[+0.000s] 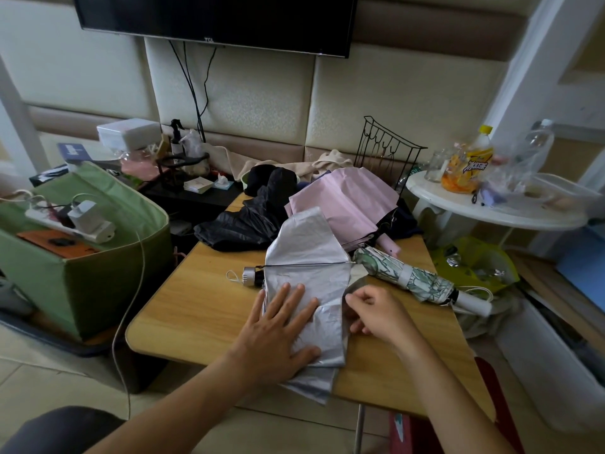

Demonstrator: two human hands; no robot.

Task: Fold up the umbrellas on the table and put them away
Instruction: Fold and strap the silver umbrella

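Dim, soft daylight from the right — corners darkened, edges bowed by the wide lens.

Four umbrellas: one silver [307,257], one pink [347,204], one black [242,224], one leaf-patterned [409,273]; two hands.

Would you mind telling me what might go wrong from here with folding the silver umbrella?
1. The silver umbrella hangs over the near edge of the table; it might slide off if the left hand, pressed flat on it, lifts.
2. The right hand pinches only the cloth's edge, so the pleat may slip.
3. The folded green-patterned umbrella lies close by and could get knocked.
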